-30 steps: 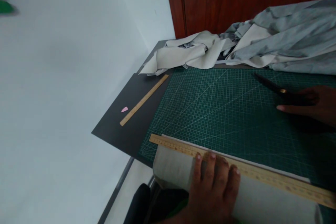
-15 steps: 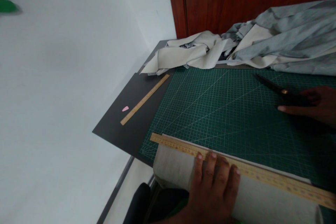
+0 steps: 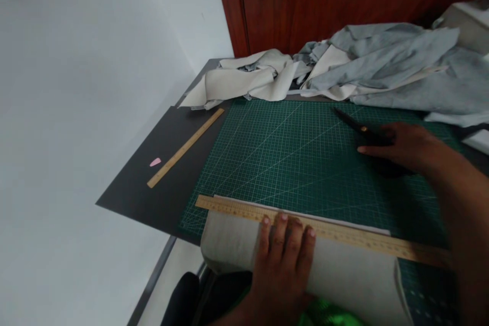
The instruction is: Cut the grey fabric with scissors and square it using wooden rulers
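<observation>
Altogether 2 rulers [image 3: 321, 230], 1 under left hand [image 3: 284, 260]; right hand [image 3: 401, 145] gripping 1 scissors [image 3: 353, 123].

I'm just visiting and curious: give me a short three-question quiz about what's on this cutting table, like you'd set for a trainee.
1. True or false: the left hand presses flat on the long ruler and the pale cloth under it.
2. What does the right hand rest on? A) pink chalk B) scissors C) short ruler
3. Fill in: the short ruler lies on the black board, beside the green ____.

Key
1. True.
2. B, the scissors, lying on the mat.
3. Mat.
</observation>
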Motion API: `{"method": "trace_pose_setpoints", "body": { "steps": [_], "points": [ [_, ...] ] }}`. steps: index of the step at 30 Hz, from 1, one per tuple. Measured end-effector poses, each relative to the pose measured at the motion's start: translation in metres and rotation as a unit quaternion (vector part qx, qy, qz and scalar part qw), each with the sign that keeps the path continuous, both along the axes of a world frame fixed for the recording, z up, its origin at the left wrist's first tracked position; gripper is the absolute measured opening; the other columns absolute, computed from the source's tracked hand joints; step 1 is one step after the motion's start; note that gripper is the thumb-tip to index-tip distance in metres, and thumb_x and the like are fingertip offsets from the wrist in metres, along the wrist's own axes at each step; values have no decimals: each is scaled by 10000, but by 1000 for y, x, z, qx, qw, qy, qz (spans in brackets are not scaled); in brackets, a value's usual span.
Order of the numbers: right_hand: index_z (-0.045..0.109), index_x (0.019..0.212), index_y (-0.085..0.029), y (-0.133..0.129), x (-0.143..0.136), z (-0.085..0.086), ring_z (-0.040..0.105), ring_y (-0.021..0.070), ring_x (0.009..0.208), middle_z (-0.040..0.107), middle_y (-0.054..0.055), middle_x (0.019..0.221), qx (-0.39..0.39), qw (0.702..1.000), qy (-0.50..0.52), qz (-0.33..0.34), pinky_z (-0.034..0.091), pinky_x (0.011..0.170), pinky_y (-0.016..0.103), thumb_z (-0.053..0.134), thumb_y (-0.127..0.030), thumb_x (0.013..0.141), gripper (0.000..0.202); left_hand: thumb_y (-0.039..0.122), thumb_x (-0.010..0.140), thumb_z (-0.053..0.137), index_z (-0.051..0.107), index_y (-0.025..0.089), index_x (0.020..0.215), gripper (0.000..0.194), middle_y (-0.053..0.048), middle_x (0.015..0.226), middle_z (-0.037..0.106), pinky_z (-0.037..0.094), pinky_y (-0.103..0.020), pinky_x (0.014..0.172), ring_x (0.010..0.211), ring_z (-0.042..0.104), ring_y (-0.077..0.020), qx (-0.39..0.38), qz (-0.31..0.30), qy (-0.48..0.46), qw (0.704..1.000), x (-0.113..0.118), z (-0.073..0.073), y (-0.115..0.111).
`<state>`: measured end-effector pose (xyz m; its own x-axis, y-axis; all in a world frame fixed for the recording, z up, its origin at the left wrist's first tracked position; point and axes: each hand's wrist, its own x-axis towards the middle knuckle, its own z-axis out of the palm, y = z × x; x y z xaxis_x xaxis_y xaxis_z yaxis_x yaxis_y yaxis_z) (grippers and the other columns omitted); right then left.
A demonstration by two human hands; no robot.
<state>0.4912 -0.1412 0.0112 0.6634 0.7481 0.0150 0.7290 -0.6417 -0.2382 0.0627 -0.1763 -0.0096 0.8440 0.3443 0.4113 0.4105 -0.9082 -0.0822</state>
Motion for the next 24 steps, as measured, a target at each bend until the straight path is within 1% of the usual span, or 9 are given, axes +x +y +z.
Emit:
{"method": "trace_pose_setpoints", "body": {
  "steps": [2,4,5,7,10,12,15,20,24],
  "points": [
    [644,1250,-178,4,-32,19,648,453,1089,671,285,1216,-2,997,-51,-59,496,865,589,768,-780,705,822,678,972,493,641,142,1450,733,-154,1513,609,144,-621,1296,1500,421,-423,-3,-2,3,1000,0,1,0],
    [624,1256,-167,9,-70,37,588,485,1213,635,297,1273,65,994,-79,-31,447,964,645,705,-721,813,714,707,966,487,627,135,1462,770,-161,1519,601,144,-620,1293,1503,414,-424,-5,-3,4,1000,0,1,0],
    [647,1168,-181,12,-89,45,606,446,1179,662,249,1216,109,992,-56,12,458,969,600,710,-649,838,577,717,964,489,620,132,1467,784,-163,1523,596,145,-618,1292,1501,416,-423,-8,-1,3,1000,1,1,0],
    [666,990,-216,17,-124,55,656,299,941,703,122,1009,148,968,97,177,499,861,444,642,-571,915,363,736,957,497,602,131,1484,809,-164,1532,587,142,-611,1294,1496,425,-415,-16,3,2,1000,1,0,0],
    [691,913,-242,19,-164,56,629,197,768,688,14,827,57,858,346,376,475,717,326,581,-518,973,304,771,944,494,577,128,1505,858,-170,1535,581,122,-601,1300,1500,421,-407,-22,4,6,1000,1,0,0],
    [718,924,-244,17,-179,53,627,178,765,694,-7,822,-10,817,383,431,457,704,305,630,-411,947,190,795,938,481,579,120,1502,885,-179,1526,586,111,-604,1301,1505,408,-416,-18,3,3,1000,2,0,1],
    [744,940,-244,12,-188,48,627,177,832,694,2,901,-37,818,343,460,443,739,303,679,-282,892,90,828,929,456,580,113,1501,924,-192,1534,576,122,-613,1293,1505,399,-429,-15,1,-3,1000,2,-2,1],
    [748,973,-246,10,-186,42,602,193,888,664,13,949,-37,819,320,474,437,766,314,768,-328,842,156,840,933,437,572,126,1508,926,-187,1553,560,131,-625,1278,1484,426,-421,-15,1,10,1000,2,-3,0],
    [747,940,-247,12,-187,35,594,191,885,640,13,928,-31,823,308,476,431,770,317,745,-275,834,109,849,932,424,528,117,1549,963,-201,1601,506,120,-630,1272,1516,377,-431,-9,1,24,1000,1,-1,1]
  ]
}}
